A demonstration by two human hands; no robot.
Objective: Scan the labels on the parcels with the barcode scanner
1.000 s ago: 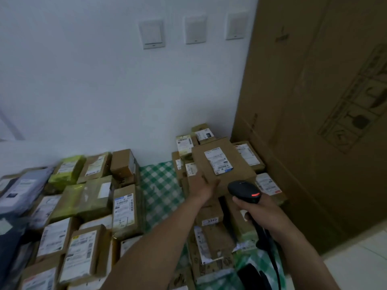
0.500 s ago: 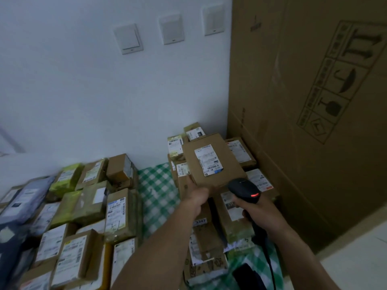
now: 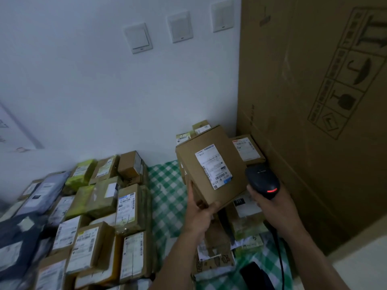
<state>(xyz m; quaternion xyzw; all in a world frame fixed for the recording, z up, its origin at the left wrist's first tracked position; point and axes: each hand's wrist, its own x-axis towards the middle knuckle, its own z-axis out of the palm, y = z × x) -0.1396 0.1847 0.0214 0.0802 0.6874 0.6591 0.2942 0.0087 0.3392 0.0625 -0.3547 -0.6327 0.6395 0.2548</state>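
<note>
Left hand [image 3: 200, 212]: grips my raised parcel [image 3: 209, 185] by its lower corner.
Right hand [image 3: 272, 208]: curled round scanner [image 3: 261, 181], just beside it.
Around: parcel piles [image 3: 100, 216], tall carton [image 3: 303, 101] at right.
Hidden: I can't read the label [image 3: 213, 166].

White wall [image 3: 83, 84] w/ 3 switch plates [image 3: 138, 38], tall carton [image 3: 303, 105] at R, green-check cloth [image 3: 167, 185] below.

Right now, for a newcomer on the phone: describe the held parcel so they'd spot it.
Find the huge carton on the right. At its foot lies a heap of parcels. Yours is the brown box, the only one lifted and tilted, gripped by the left hand beside the black scanner.
</note>
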